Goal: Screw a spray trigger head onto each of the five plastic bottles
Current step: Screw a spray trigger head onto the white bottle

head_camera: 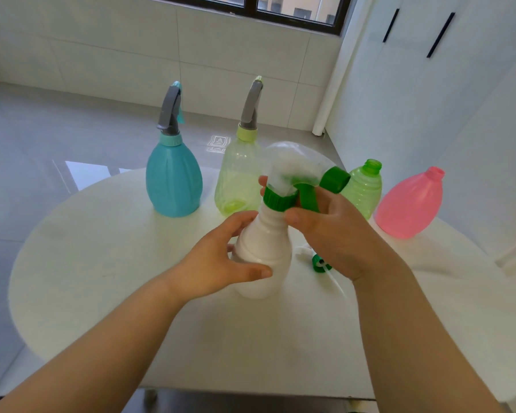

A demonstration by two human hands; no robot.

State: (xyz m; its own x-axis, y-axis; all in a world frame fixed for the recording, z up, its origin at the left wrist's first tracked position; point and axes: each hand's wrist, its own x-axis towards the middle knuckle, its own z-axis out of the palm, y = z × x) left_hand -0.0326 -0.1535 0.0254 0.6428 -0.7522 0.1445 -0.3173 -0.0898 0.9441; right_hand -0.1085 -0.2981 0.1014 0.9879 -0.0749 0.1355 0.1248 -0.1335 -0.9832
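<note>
Both forearms come in from the bottom edge, and I see my left hand [218, 257] wrapped round the body of the white bottle [265, 242], thumb across the front and fingers curled behind. Just above it, my right hand [334, 234] pinches the trigger head [292, 171] at its green collar [279, 199], thumb on the near side and fingertips on the far side; the collar sits on the bottle's neck. The bottle stands near the middle of the round white worktop [102, 263], leaning a little, and I cannot tell whether its base touches. Just right of it, partly hidden under my wrist, lies a loose trigger head [319, 262] with its thin tube [337, 281]. Farther back stand a blue bottle [173, 180] and a yellow-green bottle [236, 177], each with a grey trigger on. To their right, a green bottle [365, 186] and a pink bottle [408, 204] have open necks.
</note>
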